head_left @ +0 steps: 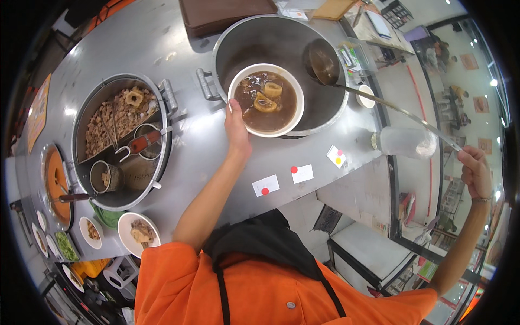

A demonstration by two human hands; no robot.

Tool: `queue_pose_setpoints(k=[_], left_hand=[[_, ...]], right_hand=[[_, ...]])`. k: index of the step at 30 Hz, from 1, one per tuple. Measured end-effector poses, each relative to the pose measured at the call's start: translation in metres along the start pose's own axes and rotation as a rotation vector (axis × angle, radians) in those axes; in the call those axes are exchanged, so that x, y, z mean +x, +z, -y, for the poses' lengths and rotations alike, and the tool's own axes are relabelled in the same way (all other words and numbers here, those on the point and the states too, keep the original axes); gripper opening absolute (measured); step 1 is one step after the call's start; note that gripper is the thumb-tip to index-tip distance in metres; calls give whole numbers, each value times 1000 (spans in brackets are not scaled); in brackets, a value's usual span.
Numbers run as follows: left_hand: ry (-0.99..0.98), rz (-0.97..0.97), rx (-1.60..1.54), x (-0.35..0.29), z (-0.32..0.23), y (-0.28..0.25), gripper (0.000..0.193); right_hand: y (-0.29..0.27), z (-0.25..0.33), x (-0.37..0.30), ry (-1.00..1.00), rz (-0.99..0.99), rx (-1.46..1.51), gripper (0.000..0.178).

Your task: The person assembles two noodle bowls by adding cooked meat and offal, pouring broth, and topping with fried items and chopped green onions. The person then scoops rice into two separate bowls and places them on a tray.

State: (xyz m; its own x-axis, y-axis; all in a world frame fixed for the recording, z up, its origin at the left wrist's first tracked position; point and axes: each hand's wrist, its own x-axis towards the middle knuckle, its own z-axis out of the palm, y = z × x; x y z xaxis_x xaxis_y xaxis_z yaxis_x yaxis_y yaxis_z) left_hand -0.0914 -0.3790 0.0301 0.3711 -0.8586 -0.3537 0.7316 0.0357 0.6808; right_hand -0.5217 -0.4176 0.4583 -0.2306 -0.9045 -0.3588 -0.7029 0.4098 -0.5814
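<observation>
My left hand (pixel 237 130) grips the rim of a white bowl (pixel 297 116) at its lower left. Brown soup (pixel 281 119) fills the bowl, with two pale, ring-like chunks (pixel 266 97) in it. The bowl is held over the near side of a big metal pot (pixel 230 43). Out at the right, my right hand (pixel 474 172) is closed round the end of a long-handled ladle (pixel 401 111). The ladle's round head hangs at the right inside of the pot, with brown liquid in it.
Left stands a divided pot (pixel 81 130) of chopped meat, with tongs and strainers. Nearer are white bowls (pixel 123 238) of food. Three paper slips with dots (pixel 265 185) lie on the steel counter (pixel 227 192). A clear plastic container (pixel 403 142) lies right; a brown tray (pixel 216 13) sits behind.
</observation>
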Motion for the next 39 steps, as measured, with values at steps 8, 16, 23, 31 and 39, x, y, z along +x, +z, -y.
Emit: queue_pose_setpoints(k=[8, 16, 23, 31, 39], left_hand=[[-8, -97, -5, -58, -28, -50, 61], [31, -207, -25, -116, -20, -116, 58], [26, -319, -31, -151, 0, -159, 58], [25, -482, 290, -170, 11, -182, 53], [60, -566, -88, -252, 12, -220, 60]], right_hand=[[184, -54, 104, -734, -113, -707, 32], [311, -71, 159, -624, 21, -865, 27], [332, -84, 171, -681, 66, -851, 32], [365, -75, 142, -628, 79, -903, 32], [387, -73, 148, -694, 99, -868, 35]])
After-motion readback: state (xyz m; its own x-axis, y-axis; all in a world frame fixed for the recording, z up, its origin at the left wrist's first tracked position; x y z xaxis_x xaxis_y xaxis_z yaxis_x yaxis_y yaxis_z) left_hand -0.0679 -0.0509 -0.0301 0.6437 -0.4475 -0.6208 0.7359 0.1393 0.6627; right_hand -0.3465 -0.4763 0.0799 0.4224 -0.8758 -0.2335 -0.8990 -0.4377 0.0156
